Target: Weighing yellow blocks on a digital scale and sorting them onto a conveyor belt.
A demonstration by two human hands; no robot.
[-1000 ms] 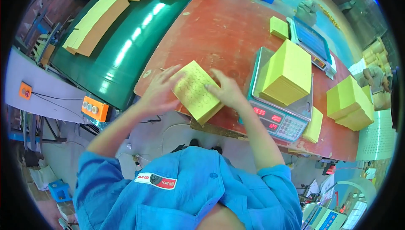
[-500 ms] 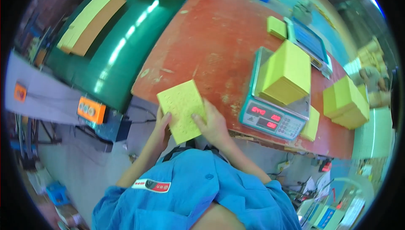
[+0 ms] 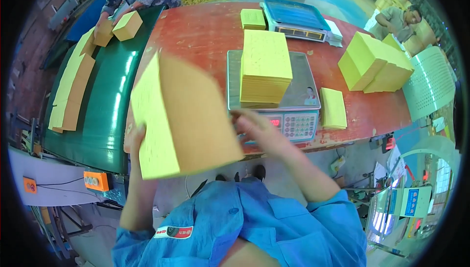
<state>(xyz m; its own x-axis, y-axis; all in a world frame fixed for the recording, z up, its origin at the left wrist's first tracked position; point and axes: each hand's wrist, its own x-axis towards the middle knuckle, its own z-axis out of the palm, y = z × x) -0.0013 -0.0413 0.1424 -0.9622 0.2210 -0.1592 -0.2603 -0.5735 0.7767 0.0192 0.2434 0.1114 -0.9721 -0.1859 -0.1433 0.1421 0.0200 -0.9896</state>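
Observation:
A thick stack of yellow sheets (image 3: 154,120) with a tan side is lifted in front of me, tilted and slightly blurred. My left hand (image 3: 139,142) is closed on its left side, with most of the fingers hidden behind it. At the right edge of the stack my right hand (image 3: 259,129) presses with curled fingers, partly covered by it. Just beyond that hand, another stack of yellow sheets (image 3: 267,66) stands on a digital scale (image 3: 302,78) with a metal plate and a lit red display.
A green conveyor belt (image 3: 110,105) on the left carries a row of yellow blocks (image 3: 73,91). At its far end a co-worker's hands (image 3: 104,20) touch blocks. The red table (image 3: 196,27) also bears a second scale (image 3: 293,17), a thin yellow stack (image 3: 333,108) and large stacks (image 3: 364,64).
The small yellow piece formerly in my hands is no longer in them; they now hold a thick stack. My view has shifted toward the table, and the co-worker at the belt has come into view.

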